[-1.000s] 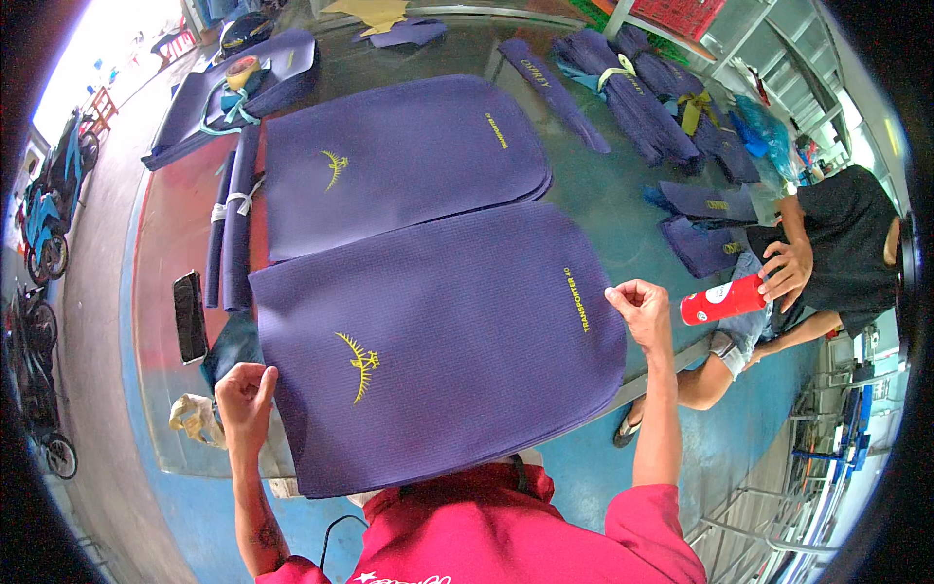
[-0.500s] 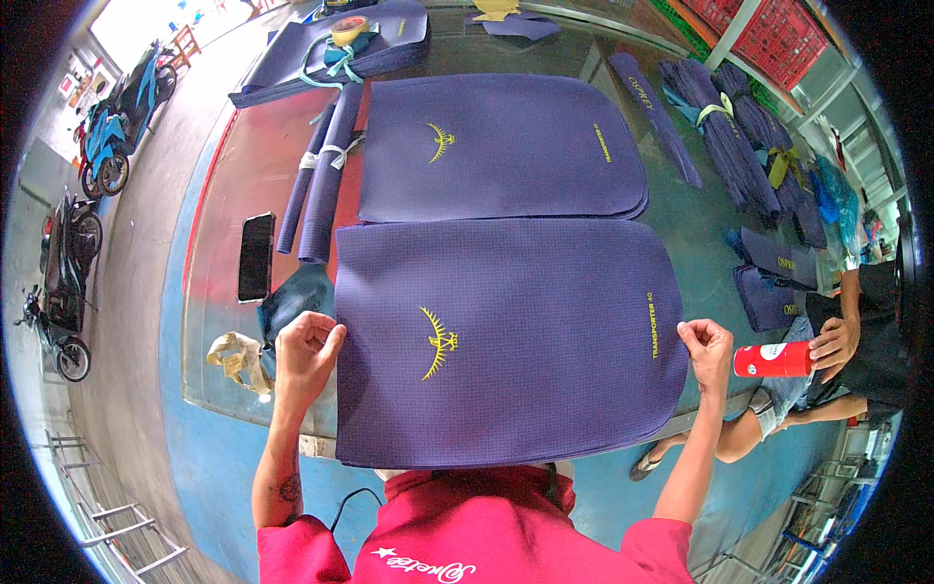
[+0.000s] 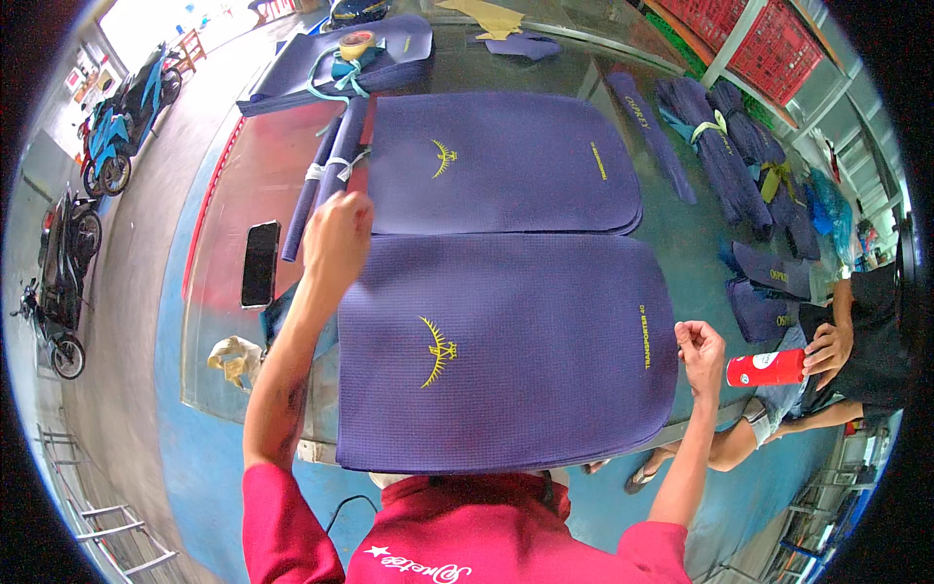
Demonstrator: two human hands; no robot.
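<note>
A near stack of dark purple fabric panels (image 3: 535, 389), each with a rounded right end and a yellow printed emblem, lies in front of me. My right hand (image 3: 700, 358) is at its right edge with thumb and fingers pressed together; whether fabric is between them is hidden. My left hand (image 3: 338, 238) is raised beyond the near stack's far left corner, over the lower end of the purple fabric rolls (image 3: 341, 161). Its fingers look curled but are smeared by motion. A second stack of similar panels (image 3: 506, 165) lies just beyond the near one.
On the glass-topped table (image 3: 233, 214) lie a black phone (image 3: 260, 265), crumpled tan material (image 3: 233, 360), a tape roll (image 3: 356, 43) on a far fabric stack, and tied purple bundles (image 3: 715, 156). At right, another person's hand (image 3: 827, 352) holds a red can (image 3: 767, 368).
My left hand has left the near stack's left edge and moved away from me, toward the rolls. My right hand has stayed by the right edge. The view has shifted slightly.
</note>
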